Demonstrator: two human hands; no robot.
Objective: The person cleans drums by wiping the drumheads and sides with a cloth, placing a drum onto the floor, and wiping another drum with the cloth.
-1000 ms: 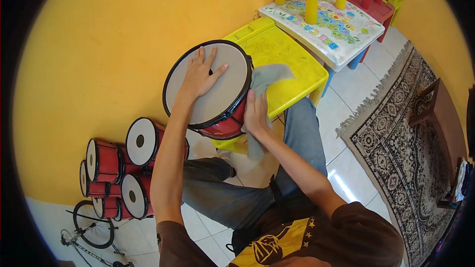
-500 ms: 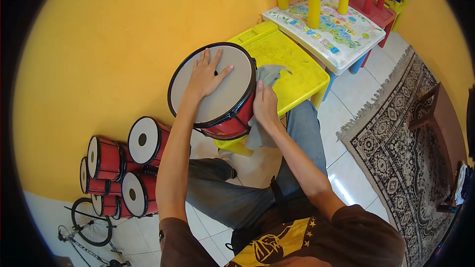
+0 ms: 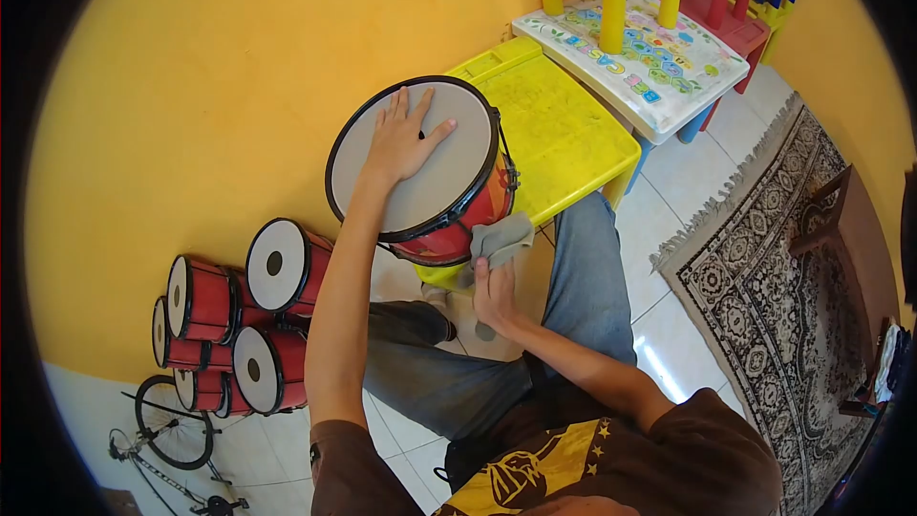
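A red drum with a black rim and a pale grey head rests tilted at the edge of a yellow table. My left hand lies flat on the drumhead with fingers spread, covering part of the dark centre spot. Low on the drum's near right side, my right hand grips a grey cloth, its upper part bunched against the red shell. Fingers and thumb are closed on the cloth.
Several red drums with white heads are stacked at the left by the yellow wall. Below them stands a bicycle. A white children's table bears a yellow chair. A patterned rug and brown wooden furniture are at right.
My right hand and the cloth have moved down and slightly left along the drum's side, baring the shell's right edge. The left hand stays on the drumhead.
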